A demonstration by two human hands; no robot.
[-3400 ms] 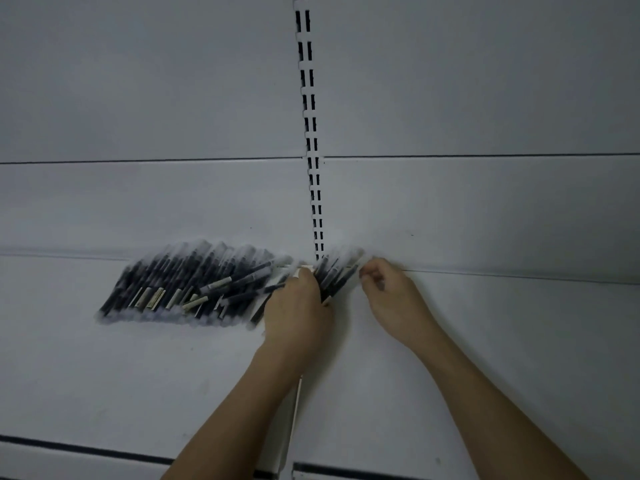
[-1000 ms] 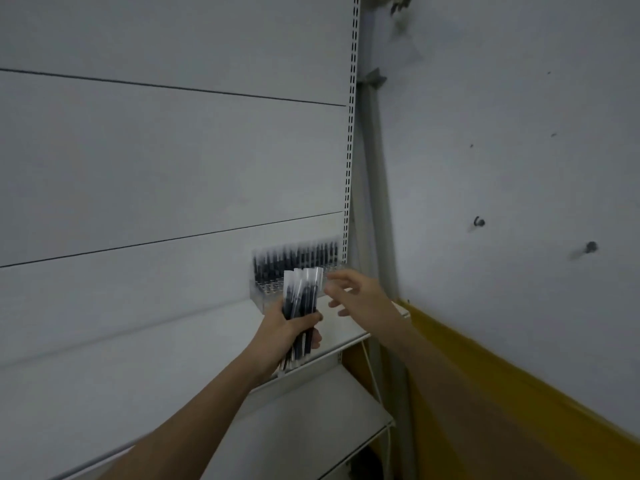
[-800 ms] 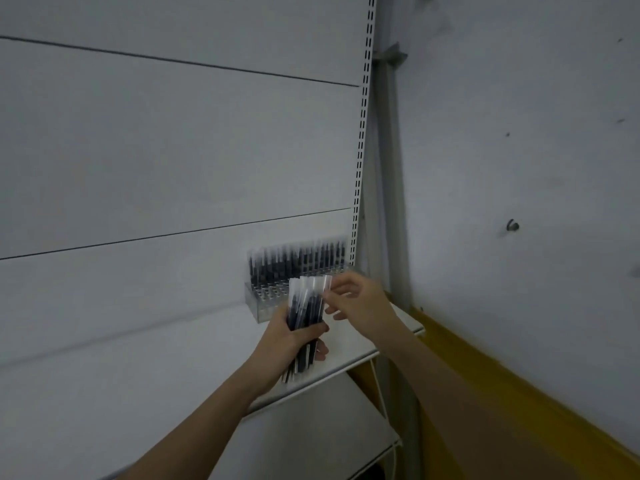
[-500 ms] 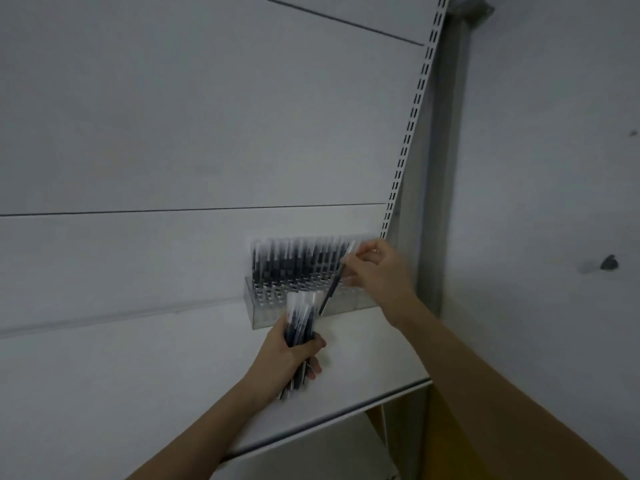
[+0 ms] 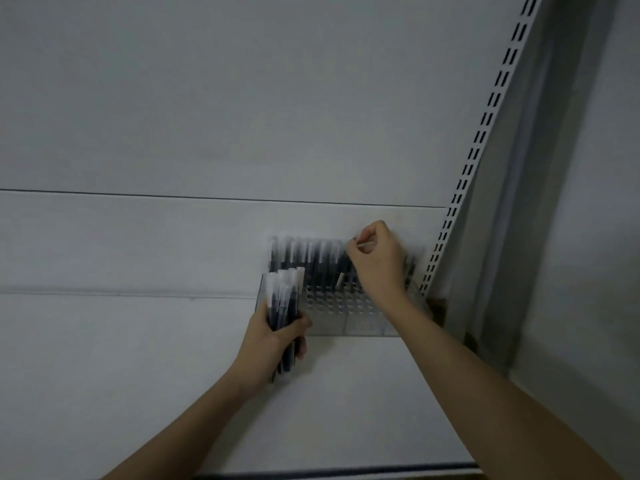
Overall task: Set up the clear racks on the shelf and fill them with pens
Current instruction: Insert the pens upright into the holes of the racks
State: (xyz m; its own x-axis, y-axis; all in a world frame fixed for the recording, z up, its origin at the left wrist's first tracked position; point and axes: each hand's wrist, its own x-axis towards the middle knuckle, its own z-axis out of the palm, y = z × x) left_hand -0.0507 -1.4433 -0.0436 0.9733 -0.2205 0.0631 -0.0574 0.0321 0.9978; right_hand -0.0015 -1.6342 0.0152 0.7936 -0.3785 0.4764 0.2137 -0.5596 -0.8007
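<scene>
Left hand [image 5: 273, 336]: wrapped tight round a bundle of pens [image 5: 284, 299], caps up, held just off the near left corner of the clear rack [image 5: 343, 310]. We count the bundle as the supply for the next rounds.

Rack: sits on the white shelf [image 5: 138, 358], between our two hands and against the back panel. Rows behind the right hand are full of dark pens [image 5: 304, 258]; the perforated rows nearer us look empty.

Right hand [image 5: 375, 259]: fingers pinched narrow on the cap end of a single pen [image 5: 358, 242], now above the rack's back rows. Half a second ago that pen hung slanted in front of the rack; a second ago the hand was only drawing it from the bundle. So we read this as one pen going into a hole. Whether it is seated we cannot tell, the wrist hides the hole.

Further right of the hand: slotted upright [image 5: 467, 168].

Judgement: filling well under way, near rows and the held bundle still to go.
</scene>
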